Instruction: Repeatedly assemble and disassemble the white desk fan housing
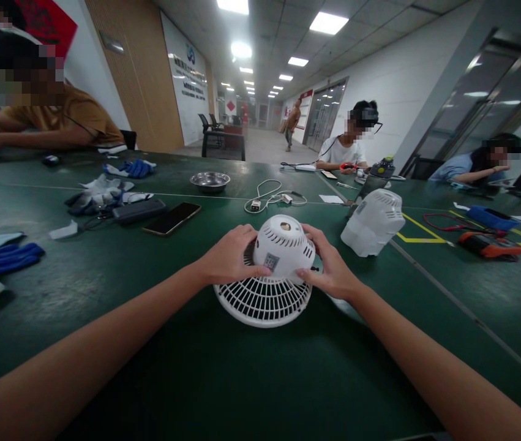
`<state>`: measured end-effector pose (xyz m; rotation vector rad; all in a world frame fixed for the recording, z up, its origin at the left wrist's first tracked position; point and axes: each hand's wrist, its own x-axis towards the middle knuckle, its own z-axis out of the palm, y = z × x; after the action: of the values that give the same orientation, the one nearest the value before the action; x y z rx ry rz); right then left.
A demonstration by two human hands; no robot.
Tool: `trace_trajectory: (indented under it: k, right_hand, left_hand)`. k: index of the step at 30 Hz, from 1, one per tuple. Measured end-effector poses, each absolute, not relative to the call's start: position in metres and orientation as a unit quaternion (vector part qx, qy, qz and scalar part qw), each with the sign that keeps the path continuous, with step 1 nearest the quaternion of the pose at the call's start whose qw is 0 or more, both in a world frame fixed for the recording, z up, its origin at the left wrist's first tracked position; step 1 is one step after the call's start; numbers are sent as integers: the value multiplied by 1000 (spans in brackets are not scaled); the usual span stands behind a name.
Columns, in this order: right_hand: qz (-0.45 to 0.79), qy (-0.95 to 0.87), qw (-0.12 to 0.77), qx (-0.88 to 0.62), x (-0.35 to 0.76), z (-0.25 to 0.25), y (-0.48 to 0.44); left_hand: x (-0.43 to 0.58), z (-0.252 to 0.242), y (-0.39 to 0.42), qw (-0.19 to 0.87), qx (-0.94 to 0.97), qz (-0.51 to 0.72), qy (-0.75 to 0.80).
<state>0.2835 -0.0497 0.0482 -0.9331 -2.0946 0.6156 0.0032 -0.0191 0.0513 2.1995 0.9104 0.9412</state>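
A white fan head lies face down on the green table, its round motor housing upward and its slatted grille beneath. My left hand grips the housing's left side, thumb across the front by a small grey label. From the right, my right hand closes on the housing's other side, its thumb near the lower edge. A small dark knob or screw sticks out beside the right fingers. Behind the housing, a white cable with a plug lies loosely coiled; whether it joins the fan is hidden.
To the right stands a white plastic fan part, near an orange multimeter. A steel bowl, a phone, a dark case and work gloves lie at the left. Several people sit around the table.
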Motion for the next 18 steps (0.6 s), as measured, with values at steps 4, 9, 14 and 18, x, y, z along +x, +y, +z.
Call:
trace_trajectory:
  k: [4, 9, 14, 18]
  right_hand:
    - [220, -824, 358, -380, 279, 51, -54]
    - [225, -824, 345, -388, 279, 55, -54]
    - [206, -830, 350, -381, 278, 54, -53]
    - [188, -833, 358, -377, 277, 52, -54]
  left_hand:
    - [4, 57, -22, 307, 831, 331, 324]
    - [3, 58, -21, 269, 853, 303, 329]
    - [3, 56, -20, 286, 845, 312, 326]
    - [4, 57, -20, 304, 835, 326, 321]
